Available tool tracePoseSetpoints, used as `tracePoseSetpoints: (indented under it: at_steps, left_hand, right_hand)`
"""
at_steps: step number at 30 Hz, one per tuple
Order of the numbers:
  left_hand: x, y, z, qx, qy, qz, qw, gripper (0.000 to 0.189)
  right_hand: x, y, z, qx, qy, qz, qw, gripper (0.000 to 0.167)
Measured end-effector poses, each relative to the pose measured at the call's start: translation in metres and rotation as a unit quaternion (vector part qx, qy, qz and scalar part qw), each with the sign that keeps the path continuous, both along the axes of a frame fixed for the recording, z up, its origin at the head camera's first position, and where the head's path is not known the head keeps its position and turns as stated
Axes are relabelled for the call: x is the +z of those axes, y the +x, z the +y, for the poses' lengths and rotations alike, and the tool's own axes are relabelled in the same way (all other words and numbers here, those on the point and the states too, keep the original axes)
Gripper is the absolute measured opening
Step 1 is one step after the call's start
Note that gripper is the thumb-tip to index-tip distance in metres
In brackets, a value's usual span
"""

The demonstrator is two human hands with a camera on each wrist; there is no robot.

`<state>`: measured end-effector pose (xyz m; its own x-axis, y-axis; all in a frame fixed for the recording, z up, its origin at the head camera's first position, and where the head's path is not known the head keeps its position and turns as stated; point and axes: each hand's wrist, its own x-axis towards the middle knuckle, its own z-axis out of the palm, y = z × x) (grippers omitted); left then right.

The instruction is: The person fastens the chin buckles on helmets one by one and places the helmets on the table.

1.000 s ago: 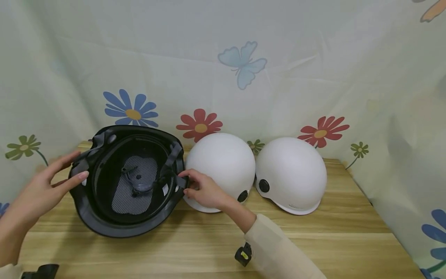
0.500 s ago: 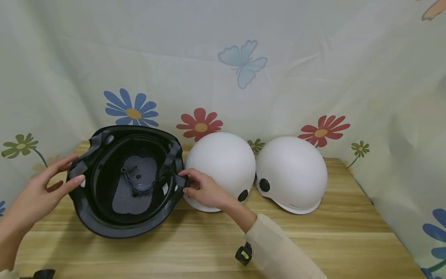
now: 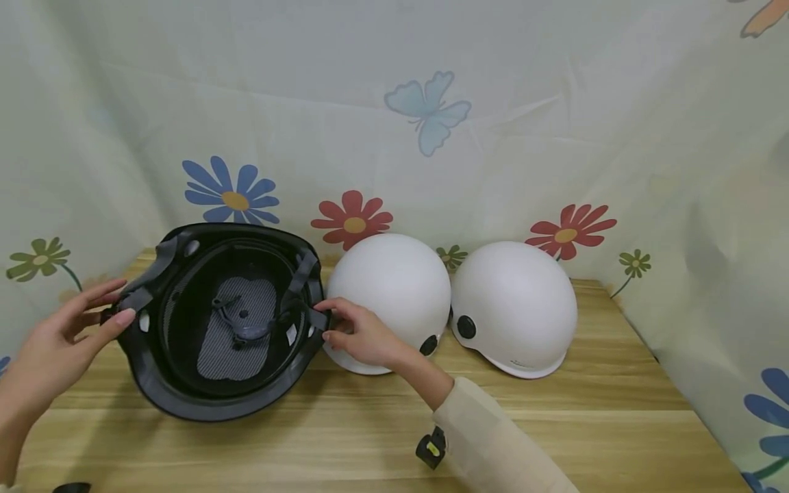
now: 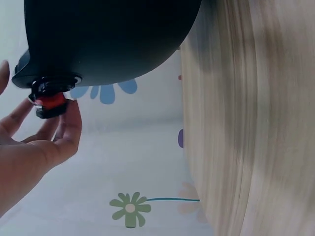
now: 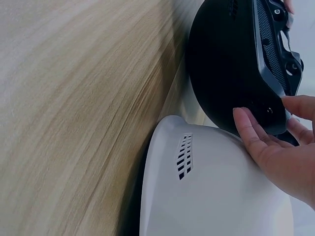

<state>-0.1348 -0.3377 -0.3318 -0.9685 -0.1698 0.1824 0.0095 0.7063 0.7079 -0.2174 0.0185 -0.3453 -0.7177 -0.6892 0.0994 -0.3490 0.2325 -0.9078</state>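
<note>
A black helmet (image 3: 185, 404) lies upside down on the left side of the table, its dark lining and straps facing up. My right hand (image 3: 364, 335) pinches its right rim by the strap, thumb on one side and fingers on the other. At the left rim, my left hand (image 3: 68, 342) spreads loosely around the strap end, thumb tip in front and fingers behind. In the left wrist view a buckle with a red part (image 4: 51, 102) hangs at the rim, fingertips right at it and the thumb apart from it.
Two white helmets (image 3: 394, 287) stand dome up to the right, the nearer one close beside the black helmet and my right hand. The wooden table (image 3: 555, 438) ends at a flower-printed cloth (image 3: 493, 171) behind and at the sides.
My left hand has slid outward to the left, its thumb leaving the inner rim for the edge. The black helmet has shifted very slightly left. My right hand has kept its hold.
</note>
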Motion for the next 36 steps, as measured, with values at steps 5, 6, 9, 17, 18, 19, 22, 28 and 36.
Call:
tracePoseSetpoints:
  at_steps: [5,6,9,17,18,19,22,28,36]
  left_hand:
    - [-0.001,0.003,-0.007,0.005,0.026,0.046,0.9986,0.046]
    - [-0.002,0.003,-0.009,0.003,0.027,0.051,0.9983,0.044]
    - [-0.004,0.004,-0.011,-0.001,0.026,0.057,0.9981,0.041]
    - [-0.004,0.003,-0.010,0.017,-0.005,0.101,0.9948,0.040]
    - [-0.002,0.004,-0.008,0.023,-0.007,0.110,0.9936,0.040]
    - [0.000,0.004,-0.007,0.028,-0.007,0.118,0.9926,0.040]
    - [0.007,0.006,-0.002,0.037,0.008,0.143,0.9891,0.037]
    - [0.016,0.005,0.004,0.016,0.061,0.189,0.9800,0.042]
    - [0.025,0.005,0.012,0.046,0.060,0.194,0.9781,0.037]
  right_hand:
    - [0.000,0.000,0.000,-0.005,0.001,0.001,1.0000,0.038]
    - [0.000,0.000,0.000,-0.005,0.000,0.000,1.0000,0.038]
    - [0.000,-0.001,-0.001,-0.006,0.001,-0.003,1.0000,0.038]
    - [-0.002,-0.002,-0.002,-0.012,0.004,-0.005,0.9999,0.038]
    - [-0.002,-0.002,-0.002,-0.012,0.002,-0.005,0.9999,0.038]
    - [-0.002,-0.002,-0.002,-0.011,0.001,-0.006,0.9999,0.038]
    - [-0.002,-0.002,-0.002,-0.009,-0.001,-0.006,0.9999,0.038]
    - [-0.002,-0.002,-0.001,-0.009,0.002,-0.005,0.9999,0.038]
    - [-0.002,-0.001,0.000,-0.007,0.002,-0.003,1.0000,0.038]
